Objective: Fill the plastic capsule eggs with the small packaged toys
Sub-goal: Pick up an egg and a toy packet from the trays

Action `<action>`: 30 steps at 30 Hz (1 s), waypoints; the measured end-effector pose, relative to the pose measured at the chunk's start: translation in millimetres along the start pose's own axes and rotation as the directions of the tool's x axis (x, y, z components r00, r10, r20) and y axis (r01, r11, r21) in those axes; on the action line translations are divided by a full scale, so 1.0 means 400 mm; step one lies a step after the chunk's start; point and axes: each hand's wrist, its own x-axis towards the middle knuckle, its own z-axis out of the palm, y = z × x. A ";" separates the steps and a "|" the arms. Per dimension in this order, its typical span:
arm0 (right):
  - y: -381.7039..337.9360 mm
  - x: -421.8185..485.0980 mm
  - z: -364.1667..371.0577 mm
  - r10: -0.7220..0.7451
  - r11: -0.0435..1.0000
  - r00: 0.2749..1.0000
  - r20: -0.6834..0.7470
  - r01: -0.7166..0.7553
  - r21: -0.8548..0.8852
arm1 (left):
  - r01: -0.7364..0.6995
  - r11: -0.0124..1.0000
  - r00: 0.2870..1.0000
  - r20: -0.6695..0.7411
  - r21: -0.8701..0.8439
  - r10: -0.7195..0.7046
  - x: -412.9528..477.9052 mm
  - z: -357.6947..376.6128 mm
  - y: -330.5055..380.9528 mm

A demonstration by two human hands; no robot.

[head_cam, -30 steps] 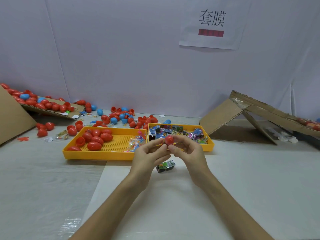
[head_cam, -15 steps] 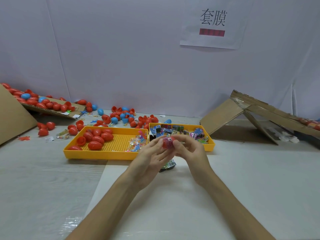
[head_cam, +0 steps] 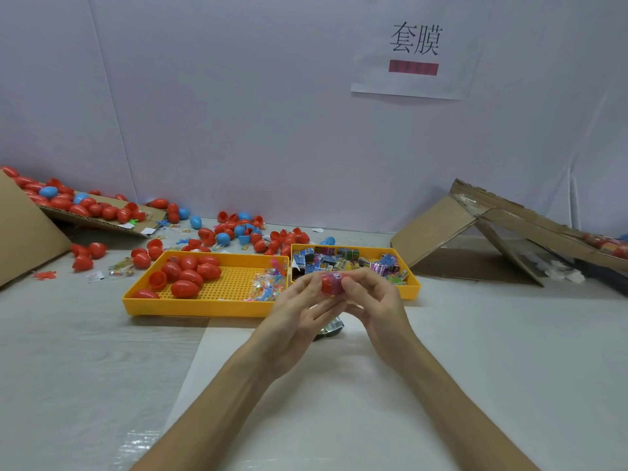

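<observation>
A red capsule egg (head_cam: 329, 286) is being held up between both hands just above the table, in front of the two yellow trays, with a pink packaged toy (head_cam: 337, 277) showing at its top. The left hand (head_cam: 299, 312) is cradling the egg with its fingers curled against it. The right hand (head_cam: 377, 300) is pinching the egg's other side, thumb and fingertips clamped on it. Below the hands a small packet (head_cam: 332, 329) is lying on the table (head_cam: 492, 351), which is wearing a pale covering with a whiter sheet under the forearms. The left tray (head_cam: 204, 305) is holding red eggs (head_cam: 187, 273); the right tray (head_cam: 413, 287) is holding boxed toys (head_cam: 339, 261). Loose red and blue eggs (head_cam: 238, 229) are lying behind them, and folded cardboard (head_cam: 438, 229) is leaning at the right. On the plain white wall a paper sign (head_cam: 414, 83) is reading "套膜" above a red bar.
</observation>
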 end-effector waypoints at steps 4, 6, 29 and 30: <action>-0.005 0.001 0.001 0.051 0.998 0.999 0.005 -0.051 0.038 | 0.002 1.000 1.000 0.008 0.022 -0.002 0.002 -0.005 -0.001; -0.003 0.002 -0.003 0.065 0.994 0.998 0.020 -0.066 0.087 | 0.003 1.000 1.000 0.012 0.011 -0.003 0.004 -0.007 -0.004; -0.006 0.003 -0.002 0.079 0.989 0.991 0.106 -0.091 0.115 | -0.024 0.999 1.000 -0.003 0.031 0.025 0.012 -0.010 -0.011; -0.007 0.003 -0.002 0.079 0.989 0.991 0.107 -0.092 0.120 | -0.024 0.999 1.000 -0.004 0.036 0.024 0.010 -0.009 -0.010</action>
